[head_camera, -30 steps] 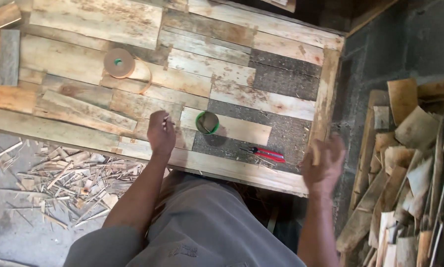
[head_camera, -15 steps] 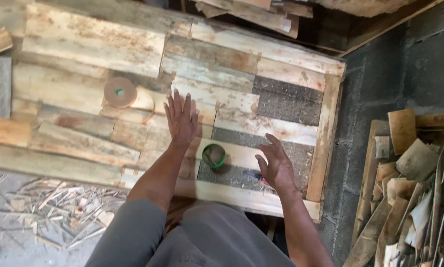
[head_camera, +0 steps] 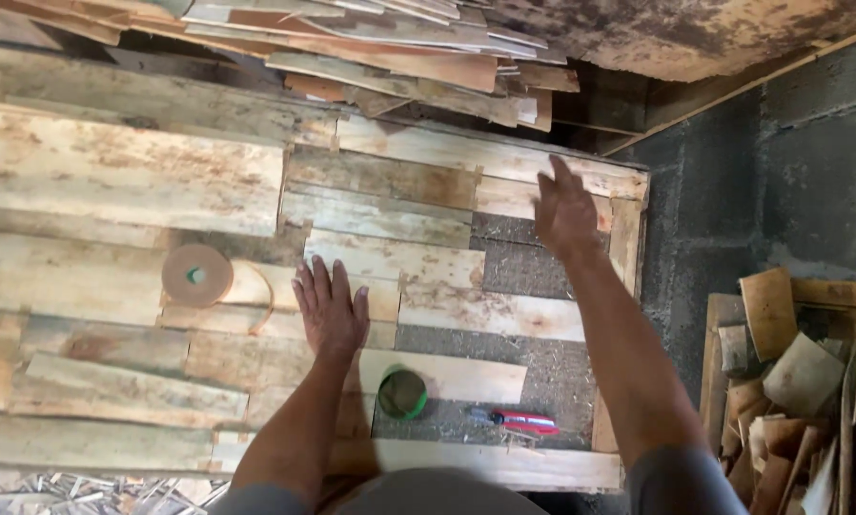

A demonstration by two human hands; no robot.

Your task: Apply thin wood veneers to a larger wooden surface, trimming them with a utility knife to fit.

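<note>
My left hand [head_camera: 332, 310] lies flat, fingers spread, on thin wood veneer strips [head_camera: 390, 262] laid across a work surface. My right hand [head_camera: 563, 212] is raised and open over the far right strips, near the right edge, holding nothing. A brown tape roll [head_camera: 197, 275] rests left of my left hand. A green roll [head_camera: 402, 394] sits just below my left hand, with a red-handled tool [head_camera: 516, 421] to its right.
A pile of veneer sheets [head_camera: 399, 48] is stacked along the back. A grey block wall [head_camera: 781, 181] stands at right, and wood offcuts [head_camera: 800, 381] are heaped below it. Wood shavings [head_camera: 85, 491] litter the floor at lower left.
My right hand has lifted from near the green roll and reached forward to the far right strips. My left hand stays flat on the strips. The view has tilted toward the back.
</note>
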